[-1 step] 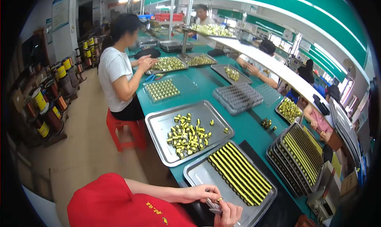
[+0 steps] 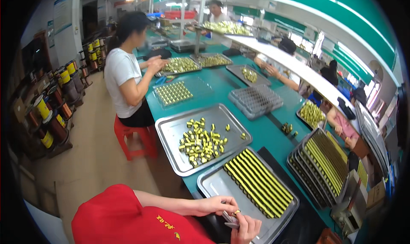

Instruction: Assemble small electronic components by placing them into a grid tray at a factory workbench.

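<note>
The long green-topped work table (image 2: 267,137) runs ahead of me and away to the far side; at its right side stands a leaning stack of shallow metal trays lined with yellow and dark rows (image 2: 324,163); nearer, slightly left of centre, lies a wide silver metal tray with rounded corners (image 2: 171,124); overlapping its near edge, right beside my hands, is a second silver metal tray with a raised rim (image 2: 213,184); most of that one is covered by straight, close-set rows of yellow-and-dark blocks (image 2: 256,182), while the wide tray carries a loose, jumbled heap of similar small yellow-and-dark blocks (image 2: 203,141); my left hand (image 2: 218,204) comes in over the near tray's edge, thumb and fingers pinched together; my right hand (image 2: 247,227) is curled up against it, fingertips closed in from the other side; beneath them juts a flat silver-grey strip, seemingly metal (image 2: 230,222), though the view is too small to tell which hand carries it; smallest is the single yellow block (image 2: 237,211) between both sets of fingertips, above the near tray's lower edge; I judge it light and stiff, its smooth faces perhaps slippery, its edges easily scuffed; I would grip it lightly by opposite sides.
</note>
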Motion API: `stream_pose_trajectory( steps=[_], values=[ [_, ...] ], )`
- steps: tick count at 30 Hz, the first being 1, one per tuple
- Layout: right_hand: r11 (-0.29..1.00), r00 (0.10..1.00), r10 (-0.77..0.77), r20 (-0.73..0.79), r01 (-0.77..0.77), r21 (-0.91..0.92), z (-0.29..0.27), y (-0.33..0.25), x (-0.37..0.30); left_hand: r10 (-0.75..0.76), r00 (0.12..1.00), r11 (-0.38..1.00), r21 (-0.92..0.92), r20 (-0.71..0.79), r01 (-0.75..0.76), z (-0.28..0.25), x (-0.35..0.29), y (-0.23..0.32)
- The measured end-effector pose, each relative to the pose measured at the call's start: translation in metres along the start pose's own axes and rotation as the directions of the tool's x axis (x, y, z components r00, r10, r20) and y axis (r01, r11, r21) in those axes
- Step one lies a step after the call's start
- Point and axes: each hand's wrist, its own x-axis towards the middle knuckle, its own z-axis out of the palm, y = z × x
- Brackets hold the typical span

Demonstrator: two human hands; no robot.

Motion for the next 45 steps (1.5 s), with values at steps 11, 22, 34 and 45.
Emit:
stream_pose_trajectory(
  steps=[11, 22, 34, 45],
  values=[
    [0.818, 0.835, 0.545, 0.076, -0.509, -0.268, -0.036, 0.045, -0.004, 0.410, 0.898, 0.818, 0.500, -0.157, -0.286, -0.028, 0.015, 0.009],
    [0.610, 0.724, 0.688, 0.049, -0.541, -0.579, -0.036, 0.083, -0.025, 0.358, 0.921, 0.848, 0.466, -0.152, -0.253, -0.027, 0.009, 0.006],
    [0.669, 0.808, 0.585, -0.076, -0.533, -0.517, -0.016, 0.098, -0.027, 0.369, 0.917, 0.815, 0.526, -0.152, -0.240, -0.038, 0.007, 0.004],
    [0.652, 0.826, 0.558, -0.083, -0.498, -0.573, -0.018, 0.099, -0.034, 0.395, 0.917, 0.740, 0.610, -0.052, -0.284, -0.035, 0.018, 0.001]
  ],
)
